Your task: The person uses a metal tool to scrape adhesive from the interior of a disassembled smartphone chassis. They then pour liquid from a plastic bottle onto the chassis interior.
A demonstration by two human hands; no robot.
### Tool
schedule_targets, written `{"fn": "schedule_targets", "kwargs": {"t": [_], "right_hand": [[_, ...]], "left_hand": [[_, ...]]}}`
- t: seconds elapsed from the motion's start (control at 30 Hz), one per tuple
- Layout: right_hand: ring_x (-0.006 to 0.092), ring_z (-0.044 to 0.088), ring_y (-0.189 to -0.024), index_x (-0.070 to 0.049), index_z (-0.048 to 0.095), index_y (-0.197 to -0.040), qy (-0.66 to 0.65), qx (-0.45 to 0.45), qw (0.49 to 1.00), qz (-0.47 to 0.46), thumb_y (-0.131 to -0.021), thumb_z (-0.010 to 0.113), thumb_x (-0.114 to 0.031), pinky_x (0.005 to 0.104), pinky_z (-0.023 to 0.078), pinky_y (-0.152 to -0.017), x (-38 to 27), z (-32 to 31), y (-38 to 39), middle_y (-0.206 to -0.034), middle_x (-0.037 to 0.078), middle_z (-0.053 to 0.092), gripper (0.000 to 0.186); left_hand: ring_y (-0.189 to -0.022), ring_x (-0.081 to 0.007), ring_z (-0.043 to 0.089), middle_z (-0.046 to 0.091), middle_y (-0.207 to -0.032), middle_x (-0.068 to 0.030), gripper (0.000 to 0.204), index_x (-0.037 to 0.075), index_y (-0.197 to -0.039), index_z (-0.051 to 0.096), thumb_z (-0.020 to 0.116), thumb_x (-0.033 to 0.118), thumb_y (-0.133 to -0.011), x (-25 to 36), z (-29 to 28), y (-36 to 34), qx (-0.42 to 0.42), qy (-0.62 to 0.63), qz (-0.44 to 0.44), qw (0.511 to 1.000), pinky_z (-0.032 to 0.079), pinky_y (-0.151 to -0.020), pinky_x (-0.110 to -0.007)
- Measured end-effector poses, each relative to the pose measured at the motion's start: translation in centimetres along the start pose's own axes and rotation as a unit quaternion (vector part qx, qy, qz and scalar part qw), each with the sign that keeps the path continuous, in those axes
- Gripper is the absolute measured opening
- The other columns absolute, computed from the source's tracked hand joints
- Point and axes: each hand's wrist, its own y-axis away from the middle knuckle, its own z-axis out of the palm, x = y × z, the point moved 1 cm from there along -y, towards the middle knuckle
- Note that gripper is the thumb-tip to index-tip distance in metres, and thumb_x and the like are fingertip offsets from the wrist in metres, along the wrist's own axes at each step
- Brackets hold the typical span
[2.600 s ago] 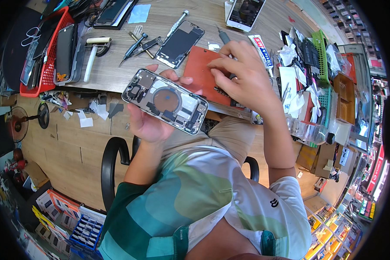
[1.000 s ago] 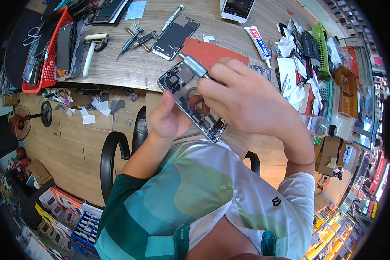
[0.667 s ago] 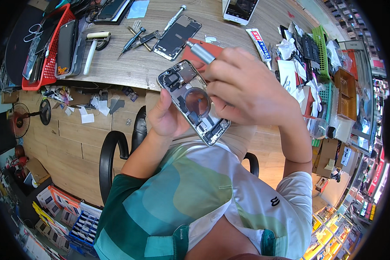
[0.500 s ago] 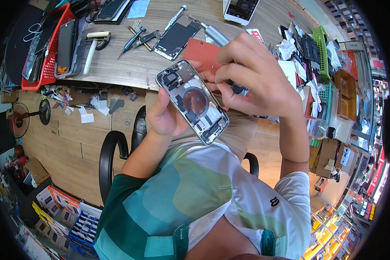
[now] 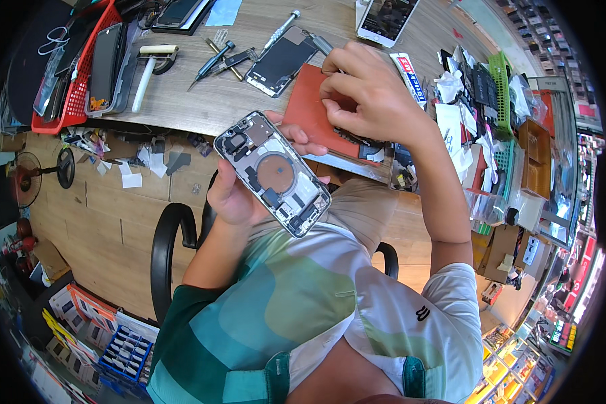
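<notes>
Phone: in left hand, slanting 11 to 5 o'clock.
Grip: palm up, fingers wrapped around edges.
Right hand: at phone's 2 o'clock, over mat, curled round driver; fingertip pinch unclear.

The mat is orange-red; opened phone silver-rimmed; screwdriver apparently grey; shirt wavy green-and-white.

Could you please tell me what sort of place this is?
Probably a phone repair shop: the left hand holds an opened phone, a loose phone screen lies on the workbench, and a blue screwdriver lies nearby.
</notes>
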Motion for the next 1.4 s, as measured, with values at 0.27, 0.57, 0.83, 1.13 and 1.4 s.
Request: {"fn": "schedule_targets", "kwargs": {"t": [0.27,0.57,0.83,1.13,1.4], "right_hand": [[0.0281,0.056,-0.093,-0.005,0.065,-0.078,0.013,-0.008,1.000,-0.003,-0.073,0.073,-0.006,0.0411,0.045,-0.082,0.1,0.4,0.0,-0.098,0.008,0.059,0.009],[0.0293,0.056,-0.092,-0.005,0.067,-0.086,0.010,-0.007,1.000,0.005,-0.076,0.076,-0.008,0.0417,0.046,-0.084,0.3,0.5,0.2,-0.101,0.008,0.060,0.014],[0.0298,0.056,-0.092,-0.005,0.067,-0.088,0.010,-0.010,1.000,0.013,-0.078,0.076,-0.010,0.0413,0.046,-0.084,0.4,0.2,0.2,-0.101,0.008,0.059,0.014],[0.0291,0.060,-0.092,-0.004,0.072,-0.096,-0.004,0.102,0.990,0.098,-0.083,0.077,-0.012,0.0387,0.049,-0.080,-1.3,-2.7,2.4,-0.100,0.010,0.061,0.016],[0.0271,0.059,-0.095,-0.005,0.077,-0.111,-0.151,0.131,0.955,0.218,-0.076,0.078,-0.009,0.0374,0.048,-0.083,-6.8,-4.4,10.1,-0.102,0.011,0.060,0.036]], "left_hand": [[-0.134,-0.0492,0.053,0.049,-0.137,-0.0286,0.096,0.006,-0.158,0.031,0.060,0.072,-0.094,0.1,-0.2,-0.1,-0.001,0.009,0.006,1.000,0.055,-0.095,-0.072],[-0.136,-0.0509,0.050,0.049,-0.139,-0.0264,0.093,0.006,-0.156,0.028,0.060,0.069,-0.095,0.7,-0.4,-0.2,-0.012,0.013,-0.003,1.000,0.051,-0.099,-0.073],[-0.135,-0.0513,0.051,0.049,-0.139,-0.0274,0.095,0.006,-0.157,0.028,0.060,0.070,-0.095,0.6,-0.5,-0.2,-0.011,0.000,0.001,1.000,0.052,-0.099,-0.073],[-0.136,-0.0512,0.050,0.047,-0.139,-0.0276,0.099,0.009,-0.159,0.028,0.061,0.074,-0.092,0.1,0.6,-0.7,-0.022,0.017,0.010,1.000,0.053,-0.098,-0.074],[-0.137,-0.0535,0.048,0.043,-0.142,-0.0290,0.107,0.009,-0.162,0.020,0.063,0.076,-0.090,-1.0,2.1,-2.4,-0.098,0.078,-0.003,0.992,0.050,-0.101,-0.076]]}}
